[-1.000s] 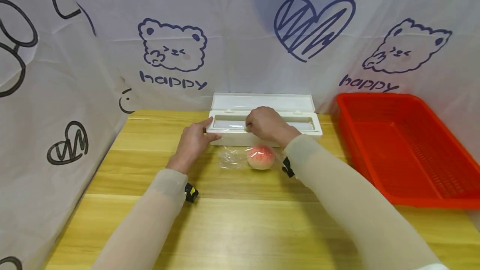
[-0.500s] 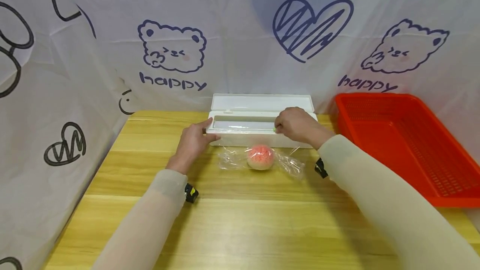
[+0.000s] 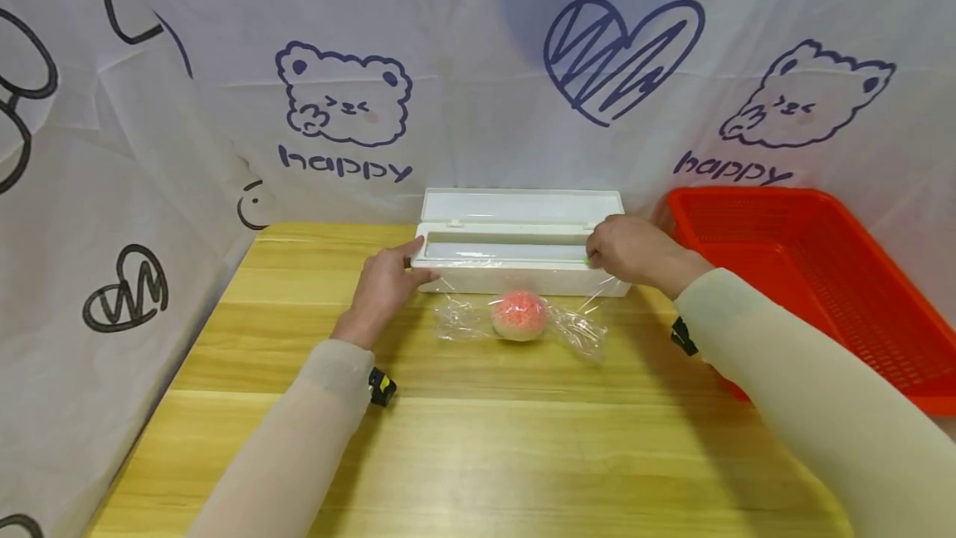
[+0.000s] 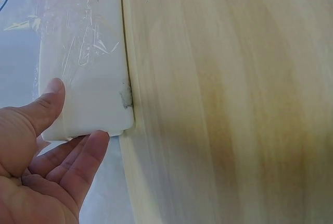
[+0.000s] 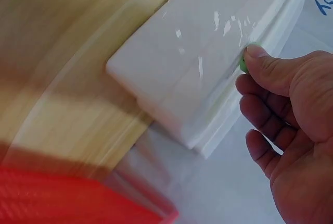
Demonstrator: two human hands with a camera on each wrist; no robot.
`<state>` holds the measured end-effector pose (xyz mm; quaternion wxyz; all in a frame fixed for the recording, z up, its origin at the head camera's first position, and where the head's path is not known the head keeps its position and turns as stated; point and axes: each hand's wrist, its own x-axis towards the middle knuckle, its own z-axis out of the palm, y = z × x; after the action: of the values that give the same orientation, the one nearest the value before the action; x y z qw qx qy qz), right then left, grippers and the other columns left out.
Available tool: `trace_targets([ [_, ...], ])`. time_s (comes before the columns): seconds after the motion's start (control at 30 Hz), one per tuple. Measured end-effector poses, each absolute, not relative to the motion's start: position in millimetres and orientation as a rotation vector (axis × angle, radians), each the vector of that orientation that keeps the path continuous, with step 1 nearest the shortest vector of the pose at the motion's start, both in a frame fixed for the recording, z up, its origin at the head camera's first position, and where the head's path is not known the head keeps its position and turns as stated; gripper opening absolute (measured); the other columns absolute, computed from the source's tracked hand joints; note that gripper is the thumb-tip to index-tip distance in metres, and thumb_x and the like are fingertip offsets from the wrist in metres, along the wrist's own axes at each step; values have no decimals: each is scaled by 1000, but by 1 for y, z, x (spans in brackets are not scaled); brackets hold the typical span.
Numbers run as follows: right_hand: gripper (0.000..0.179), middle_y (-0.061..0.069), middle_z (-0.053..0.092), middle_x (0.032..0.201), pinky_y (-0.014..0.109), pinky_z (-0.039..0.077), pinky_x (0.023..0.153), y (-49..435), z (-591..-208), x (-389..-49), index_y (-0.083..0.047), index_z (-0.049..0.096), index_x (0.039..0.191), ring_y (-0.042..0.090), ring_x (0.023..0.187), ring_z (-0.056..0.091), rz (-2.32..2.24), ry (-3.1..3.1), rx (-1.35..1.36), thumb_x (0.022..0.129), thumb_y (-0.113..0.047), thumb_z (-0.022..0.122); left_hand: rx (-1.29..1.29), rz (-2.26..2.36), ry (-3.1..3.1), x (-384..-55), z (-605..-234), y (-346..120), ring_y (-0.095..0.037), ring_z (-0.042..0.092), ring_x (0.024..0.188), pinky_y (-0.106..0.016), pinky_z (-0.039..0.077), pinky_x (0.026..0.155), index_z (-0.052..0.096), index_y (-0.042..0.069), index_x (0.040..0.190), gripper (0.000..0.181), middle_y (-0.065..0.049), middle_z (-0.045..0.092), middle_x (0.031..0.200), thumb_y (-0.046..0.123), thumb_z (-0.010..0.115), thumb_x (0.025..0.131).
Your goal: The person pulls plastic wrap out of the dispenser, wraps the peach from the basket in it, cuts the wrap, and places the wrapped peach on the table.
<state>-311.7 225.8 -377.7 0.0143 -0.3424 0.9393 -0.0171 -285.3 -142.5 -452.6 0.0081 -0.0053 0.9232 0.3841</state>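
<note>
A white cling film dispenser (image 3: 515,281) stands at the back of the table with its lid (image 3: 523,205) raised and a pale roll inside. My left hand (image 3: 382,282) grips its left end, thumb on the front face and fingers against the end. Near the right end, my right hand (image 3: 635,249) pinches a small green slide cutter (image 5: 243,66) between thumb and index finger on the long edge. In front lies a pink and cream peach (image 3: 519,319), covered by clear cling film (image 3: 581,330) that spreads to both sides and up the box's front.
A red plastic basket (image 3: 747,193) stands at the right, partly behind the right forearm. The wooden table (image 3: 478,455) extends in front of the box. A white cloth with printed drawings (image 3: 493,106) hangs close behind the box and along the left.
My right hand has slid the green cutter rightward along the dispenser, from near the middle to near its right end. The left hand has kept its place; the peach has stayed put.
</note>
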Motion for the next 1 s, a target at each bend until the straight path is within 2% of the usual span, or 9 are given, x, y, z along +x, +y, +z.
trace_targets([
  [0.17,4,6,74,86,45,54,82,245,-376,-310,-9,80,89,26,76,59,24,2961,-1015,92,-8,77,-9,1200,2896,-284,-452,-144,-19,47,69,-31,43,59,46,20,159,73,-22,64,143,31,80,95],
  [0.37,5,5,73,86,44,52,81,258,-378,-311,-9,82,94,25,77,57,56,2973,-975,91,-10,80,-24,1195,2899,-285,-452,-146,-19,48,68,-31,43,58,47,21,159,72,-22,64,143,31,80,95],
  [0.63,4,2,67,80,40,48,76,267,-376,-311,-9,80,90,24,73,55,82,2969,-879,91,-8,76,-35,1188,2873,-286,-452,-143,-24,53,82,-33,45,63,44,24,160,73,-20,61,148,34,78,96],
  [0.7,3,4,65,80,43,49,77,264,-373,-309,-8,78,90,26,74,55,106,2973,-823,91,-9,75,-34,1187,2873,-286,-452,-143,-25,55,83,-34,45,63,44,24,161,74,-20,61,148,34,78,96],
  [0.83,7,10,67,80,50,55,76,245,-365,-297,-5,73,93,32,75,62,174,3048,-795,91,-11,75,-10,1204,2852,-285,-452,-143,-27,61,96,-35,51,72,42,23,162,75,-20,61,147,35,78,97],
  [0.9,9,12,70,82,51,58,75,227,-364,-285,-3,72,95,34,77,66,112,3125,-871,93,-12,74,-4,1208,2851,-285,-452,-143,-27,62,103,-36,52,78,42,22,162,75,-20,62,146,35,78,97],
  [1.0,11,11,70,81,47,58,74,196,-371,-261,-2,73,96,33,77,67,-74,3261,-1043,98,-12,69,5,1207,2859,-285,-452,-142,-28,62,103,-36,52,79,42,21,162,75,-20,63,144,35,78,97],
])
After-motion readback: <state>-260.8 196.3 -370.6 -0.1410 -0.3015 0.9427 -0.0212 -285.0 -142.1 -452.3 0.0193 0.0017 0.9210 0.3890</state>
